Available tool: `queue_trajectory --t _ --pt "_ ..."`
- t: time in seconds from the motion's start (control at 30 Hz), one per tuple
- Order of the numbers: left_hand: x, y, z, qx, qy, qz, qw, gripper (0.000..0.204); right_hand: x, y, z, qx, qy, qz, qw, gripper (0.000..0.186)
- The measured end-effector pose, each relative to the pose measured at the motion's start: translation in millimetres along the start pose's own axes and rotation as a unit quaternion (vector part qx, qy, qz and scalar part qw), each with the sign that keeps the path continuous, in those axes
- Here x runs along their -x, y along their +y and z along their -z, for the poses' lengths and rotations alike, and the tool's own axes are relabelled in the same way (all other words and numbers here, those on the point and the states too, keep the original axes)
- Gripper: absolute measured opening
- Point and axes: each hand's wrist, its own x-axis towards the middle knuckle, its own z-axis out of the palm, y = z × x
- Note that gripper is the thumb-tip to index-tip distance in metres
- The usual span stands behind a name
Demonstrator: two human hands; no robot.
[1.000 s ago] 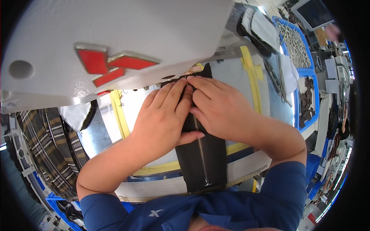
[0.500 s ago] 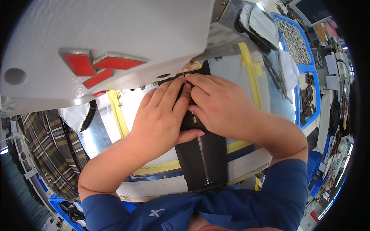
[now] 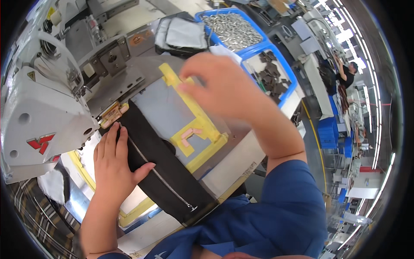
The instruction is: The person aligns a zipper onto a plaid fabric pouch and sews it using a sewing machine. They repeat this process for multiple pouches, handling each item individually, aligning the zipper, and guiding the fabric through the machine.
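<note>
A long black fabric panel [image 3: 172, 183] with a metal zipper [image 3: 166, 181] down its middle lies slantwise across the sewing machine's bed. My left hand [image 3: 113, 157] rests flat on the panel's left side, fingers stretched toward the far end and the thumb out across the zipper. Just beyond its fingertips is the brass-coloured guide or foot [image 3: 111, 113], beside the white machine head [image 3: 47, 125]. Raised over the right side of the bed, my right hand [image 3: 215, 86] has curled fingers smeared by motion; whether it holds anything cannot be made out.
Behind my right hand stand a blue bin of silvery metal pieces [image 3: 233, 30] and another of dark brown pieces [image 3: 269, 71]. White-and-black pouch-like pieces [image 3: 181, 36] lie beyond. Yellow tape [image 3: 202, 116] borders the bed. Plaid fabric [image 3: 30, 207] hangs at left. Another person [image 3: 345, 75] is far right.
My right hand has left the panel and moved up and to the right. My left hand stays on the panel. The view has swung right, showing more of the bins and room.
</note>
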Motion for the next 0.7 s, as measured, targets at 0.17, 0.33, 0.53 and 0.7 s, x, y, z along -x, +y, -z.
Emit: queue_trajectory --t 0.17,0.33,0.53,0.7 --pt "1 0 -3 0.014 0.011 0.003 1.000 0.103 48 123 68 0.110 0.075 -0.306 0.943 0.028" --pt "1 -1 -5 0.014 0.021 -0.015 1.000 0.102 125 230 107 0.183 0.060 -0.431 0.882 0.034" --pt "3 -2 -2 0.028 0.010 0.007 1.000 0.101 137 252 89 0.176 0.051 -0.405 0.896 0.036" --pt "4 -9 -3 0.048 0.029 -0.012 0.998 0.100 136 260 106 0.090 0.035 -0.424 0.901 0.036"
